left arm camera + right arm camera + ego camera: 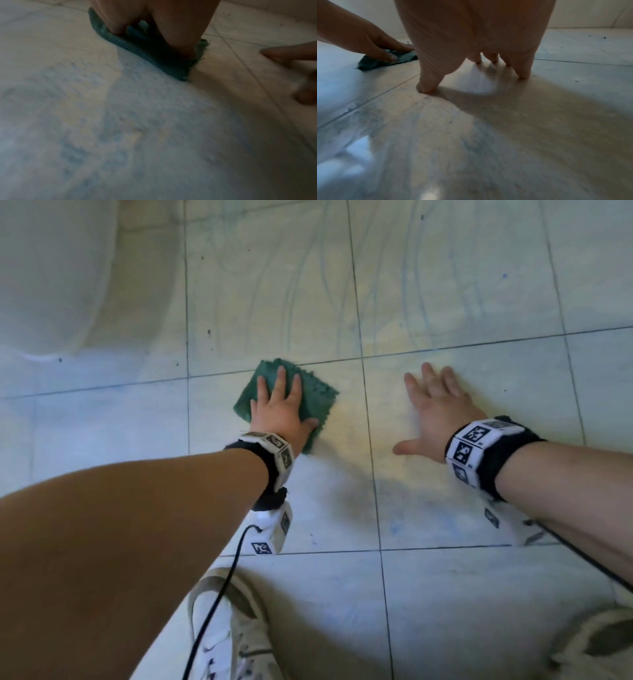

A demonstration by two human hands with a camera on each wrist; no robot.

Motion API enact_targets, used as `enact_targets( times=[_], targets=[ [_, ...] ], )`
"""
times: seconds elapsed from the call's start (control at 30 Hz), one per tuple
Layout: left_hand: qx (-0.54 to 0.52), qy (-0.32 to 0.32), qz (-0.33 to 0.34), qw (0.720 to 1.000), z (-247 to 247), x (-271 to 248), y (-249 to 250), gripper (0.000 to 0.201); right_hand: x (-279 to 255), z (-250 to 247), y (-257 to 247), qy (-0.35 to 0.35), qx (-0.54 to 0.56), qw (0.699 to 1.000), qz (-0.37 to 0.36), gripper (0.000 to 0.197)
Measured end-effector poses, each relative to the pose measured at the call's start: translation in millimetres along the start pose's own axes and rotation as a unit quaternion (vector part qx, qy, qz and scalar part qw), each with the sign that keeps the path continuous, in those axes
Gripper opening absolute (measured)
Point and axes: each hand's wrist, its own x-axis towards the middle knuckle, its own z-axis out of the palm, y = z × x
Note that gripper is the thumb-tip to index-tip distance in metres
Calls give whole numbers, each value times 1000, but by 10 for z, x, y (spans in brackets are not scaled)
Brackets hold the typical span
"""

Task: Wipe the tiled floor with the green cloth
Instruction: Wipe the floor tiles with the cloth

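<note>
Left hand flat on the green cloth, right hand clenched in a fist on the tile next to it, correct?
Not quite. The right hand is not a fist: its fingers are spread and straight, planted on the tiled floor, as the head view shows; the right wrist view shows the fingertips touching the tile. The rest holds: the left hand lies flat on the green cloth.
</note>
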Motion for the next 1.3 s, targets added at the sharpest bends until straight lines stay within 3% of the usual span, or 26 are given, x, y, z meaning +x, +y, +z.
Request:
enact_targets(
  times=[0.2,0.33,0.4,0.53,0.63,0.7,0.9,1.03,1.13,1.3],
  targets=[
    [64,-78,160,982,439,-393,876,87,-4,-30,90,4,-19,1000,-14,124],
    [65,-92,178,978,453,-455,800,90,6,-82,58,-11,-52,998,-15,131],
    [38,-71,133,988,295,-356,420,92,13,-129,31,-29,-62,998,-12,137],
    [-1,-16,-69,998,-86,-177,-673,94,33,-179,-2,-49,-73,996,-11,140],
    [-20,-1,-143,990,-79,-186,-918,91,49,-175,1,-50,-80,995,-10,141],
    [-13,-4,-116,993,-12,-205,-685,90,43,-177,-12,-51,-81,995,-8,141],
    [62,-73,105,990,492,-577,581,92,16,-139,-88,-40,-75,996,-6,138],
    [82,-68,134,985,669,-737,740,92,15,-129,-142,-36,-73,997,-4,132],
    [47,-58,67,995,681,-893,256,93,-12,-118,-196,-39,-74,996,-20,133],
    [-56,-34,-155,986,632,-1135,-604,96,-15,-71,-309,-28,-77,996,-42,133]
  ],
)
